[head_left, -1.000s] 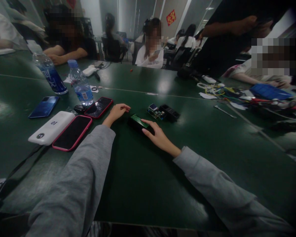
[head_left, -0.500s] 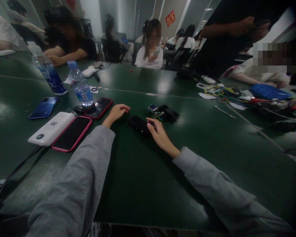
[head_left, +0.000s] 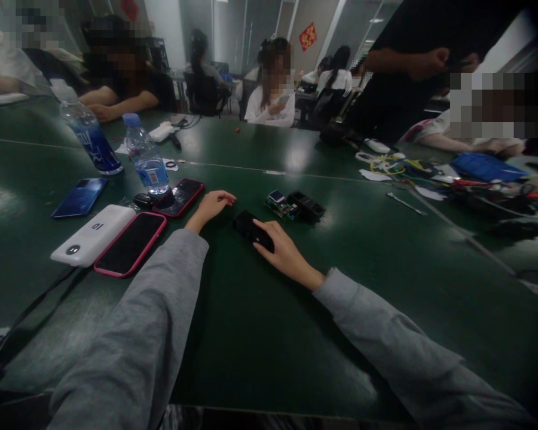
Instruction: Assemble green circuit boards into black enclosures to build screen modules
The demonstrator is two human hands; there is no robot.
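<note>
My right hand is closed around the near end of a small black plastic case lying on the dark green table. The thumb is on its near side and the fingers lie over its top. My left hand rests to the left of the case, apart from it, palm down with loosely bent fingers and nothing in them. Just beyond the right hand lie a small green circuit board with a screen and an open black housing part, side by side.
At left are a red-edged phone, a pink-cased phone, a white power bank, a blue phone and two water bottles, one clear. A wrench and tangled cables lie right. Several people are around the table.
My right hand has moved slightly left and down and taken hold of the black case, which it was only touching or hovering beside before. My left hand has stayed in place.
</note>
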